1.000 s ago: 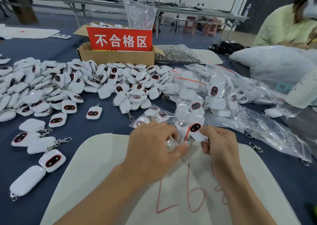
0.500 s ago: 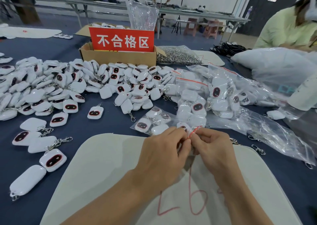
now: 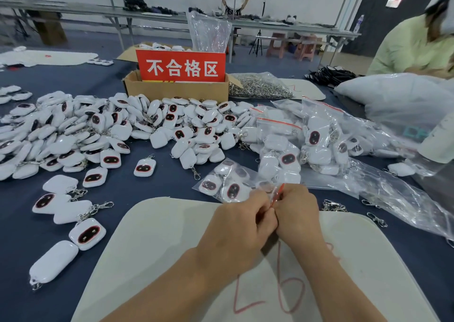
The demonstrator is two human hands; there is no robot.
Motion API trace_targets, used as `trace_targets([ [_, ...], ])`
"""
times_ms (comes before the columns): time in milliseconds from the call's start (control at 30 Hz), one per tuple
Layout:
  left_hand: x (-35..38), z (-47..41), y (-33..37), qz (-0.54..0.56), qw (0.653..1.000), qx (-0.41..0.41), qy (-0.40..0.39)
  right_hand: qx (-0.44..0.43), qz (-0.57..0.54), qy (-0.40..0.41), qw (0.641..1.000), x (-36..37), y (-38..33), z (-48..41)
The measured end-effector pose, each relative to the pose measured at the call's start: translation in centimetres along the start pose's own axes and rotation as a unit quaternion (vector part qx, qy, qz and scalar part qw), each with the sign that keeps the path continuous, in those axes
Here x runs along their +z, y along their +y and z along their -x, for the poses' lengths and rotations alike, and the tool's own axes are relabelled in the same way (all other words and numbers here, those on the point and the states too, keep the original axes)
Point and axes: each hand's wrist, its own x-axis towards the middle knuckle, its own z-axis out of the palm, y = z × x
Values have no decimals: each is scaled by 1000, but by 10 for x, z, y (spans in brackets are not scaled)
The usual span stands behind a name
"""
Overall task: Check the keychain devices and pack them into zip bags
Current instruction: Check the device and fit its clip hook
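My left hand (image 3: 242,226) and my right hand (image 3: 298,211) meet knuckle to knuckle above the white mat (image 3: 157,243), both pinching the red-striped mouth of a clear zip bag (image 3: 276,195). The bag's body and contents are hidden behind my hands. A filled zip bag (image 3: 223,181) with white keychain devices lies just beyond my left hand. A big heap of loose white devices (image 3: 98,130) with dark red-rimmed faces covers the left of the blue table. More filled bags (image 3: 294,145) are piled at centre right.
A cardboard box (image 3: 177,91) with a red sign stands behind the heap, a bag of metal clasps (image 3: 260,88) beside it. Loose clasps (image 3: 334,205) lie right of my hands. Empty clear bags (image 3: 393,191) spread at the right. Another person (image 3: 417,44) sits at far right.
My hands have drawn together from holding a device at the bag's mouth to pinching the red zip strip. The device is no longer visible between them.
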Motion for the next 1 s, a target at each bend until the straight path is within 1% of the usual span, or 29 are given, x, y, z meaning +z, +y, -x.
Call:
trace_targets([
  [67, -6, 0, 0, 10, 1000, -6, 3, -18, -40, 0, 999, 0, 4, 2],
  [100, -9, -1, 0, -6, 1000, -5, 22, -26, -93, -3, 995, -2, 8, 3],
  [167, -20, -6, -6, -61, 992, -30, 102, -24, -215, -3, 976, -5, 14, 7],
  [233, -34, -15, -17, -101, 970, -96, 201, -9, -291, 33, 956, -9, 18, 9],
  [267, -41, -21, -25, -115, 956, -132, 236, 3, -322, 55, 945, -10, 18, 9],
  [333, -54, -28, -41, -147, 932, -197, 266, 24, -368, 85, 926, -12, 16, 9],
  [367, -58, -30, -48, -160, 924, -222, 266, 27, -382, 96, 919, -14, 14, 9],
  [433, -65, -33, -61, -162, 920, -250, 253, 24, -387, 121, 914, -16, 12, 11],
  [533, -66, -35, -71, -174, 926, -260, 213, -10, -354, 159, 922, -15, 9, 15],
  [600, -67, -38, -75, -185, 927, -261, 197, -30, -332, 155, 930, -13, 6, 17],
  [667, -65, -37, -75, -184, 936, -239, 179, -27, -310, 139, 940, -11, 5, 17],
  [767, -61, -37, -69, -164, 961, -173, 141, -12, -316, 121, 941, -12, 5, 13],
  [867, -53, -34, -58, -119, 985, -109, 57, -15, -317, 107, 942, -12, 6, 10],
  [933, -48, -34, -54, -117, 990, -83, -9, -18, -311, 100, 945, -10, 8, 9],
  [967, -50, -36, -54, -118, 990, -82, -11, -18, -312, 99, 945, -10, 8, 9],
  [1000, -53, -38, -55, -116, 989, -91, 18, -17, -316, 97, 944, -10, 8, 9],
])
